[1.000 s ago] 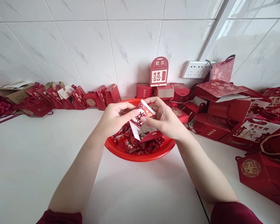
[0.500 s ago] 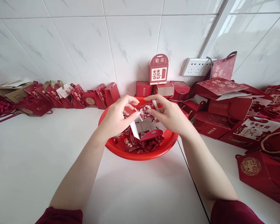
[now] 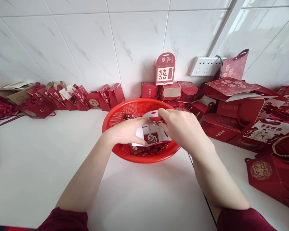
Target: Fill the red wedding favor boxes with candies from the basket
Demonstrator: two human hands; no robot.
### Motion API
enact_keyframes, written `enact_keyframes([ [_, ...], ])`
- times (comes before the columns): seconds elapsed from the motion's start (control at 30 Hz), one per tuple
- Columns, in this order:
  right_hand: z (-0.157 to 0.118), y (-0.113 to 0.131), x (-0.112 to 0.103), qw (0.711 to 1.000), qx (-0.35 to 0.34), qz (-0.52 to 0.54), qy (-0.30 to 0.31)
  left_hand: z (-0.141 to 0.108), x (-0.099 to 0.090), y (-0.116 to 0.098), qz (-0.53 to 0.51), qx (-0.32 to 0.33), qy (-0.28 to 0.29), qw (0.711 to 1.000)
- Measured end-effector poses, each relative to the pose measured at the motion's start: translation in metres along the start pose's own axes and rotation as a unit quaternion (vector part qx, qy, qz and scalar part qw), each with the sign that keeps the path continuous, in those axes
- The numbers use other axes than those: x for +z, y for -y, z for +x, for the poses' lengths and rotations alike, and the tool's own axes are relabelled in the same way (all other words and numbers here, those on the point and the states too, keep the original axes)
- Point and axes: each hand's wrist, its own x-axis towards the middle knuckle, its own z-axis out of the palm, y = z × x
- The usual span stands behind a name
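Observation:
A paper gift box [image 3: 146, 129], white inside and with its top open, is tilted over the red plastic basket [image 3: 114, 112]. My left hand [image 3: 125, 131] grips the box's left side between thumb and fingers. Inside the box lies a red wrapped sweet [image 3: 151, 138] with a white label. At the box's far right edge my right hand [image 3: 181, 126] is closed, fingers pinched on another red wrapped sweet [image 3: 157, 120], mostly hidden by the fingers. More red wrapped sweets [image 3: 156, 150] lie in the basket beneath.
Red gift boxes [image 3: 93, 101] line the wall on the left. An arched box [image 3: 165, 69] stands on smaller boxes behind the basket. Piled bags and boxes [image 3: 231, 125] crowd the right side, below a white power strip [image 3: 205, 66]. All stand on a white table [image 3: 50, 154].
The round-labelled sweet between my hands is no longer there, and a labelled sweet lies in the box. My left hand now holds the box's side; my right hand has closed over its far edge.

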Motion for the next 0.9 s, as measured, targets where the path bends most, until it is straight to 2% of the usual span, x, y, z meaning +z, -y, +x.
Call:
enact_keyframes([
  [0.1, -0.010, 0.018, -0.009, 0.999, -0.009, -0.050, 0.016, 0.000, 0.001, -0.003, 0.004, -0.013, 0.013, 1.000],
  [0.17, -0.010, 0.026, -0.007, 0.997, 0.002, -0.054, 0.064, 0.001, 0.002, -0.004, 0.013, -0.017, 0.018, 1.000],
  [0.27, -0.001, 0.030, 0.008, 0.988, 0.035, -0.049, 0.144, 0.003, 0.006, -0.006, 0.035, -0.015, 0.013, 0.999],
  [0.4, 0.017, 0.024, 0.034, 0.985, 0.030, 0.012, 0.171, 0.004, 0.008, -0.007, 0.060, -0.027, 0.009, 0.998],
  [0.53, 0.028, 0.012, 0.049, 0.977, 0.031, 0.077, 0.195, 0.003, 0.006, -0.007, 0.065, -0.063, 0.022, 0.996],
  [0.67, 0.034, 0.003, 0.055, 0.965, 0.027, 0.105, 0.239, 0.004, 0.006, -0.005, 0.071, -0.085, 0.025, 0.994],
  [0.8, 0.034, -0.002, 0.056, 0.948, -0.006, 0.135, 0.289, 0.004, 0.007, -0.002, 0.080, -0.090, 0.023, 0.993],
  [0.9, 0.031, -0.002, 0.055, 0.947, -0.029, 0.159, 0.279, 0.004, 0.007, 0.000, 0.070, -0.103, 0.017, 0.992],
])
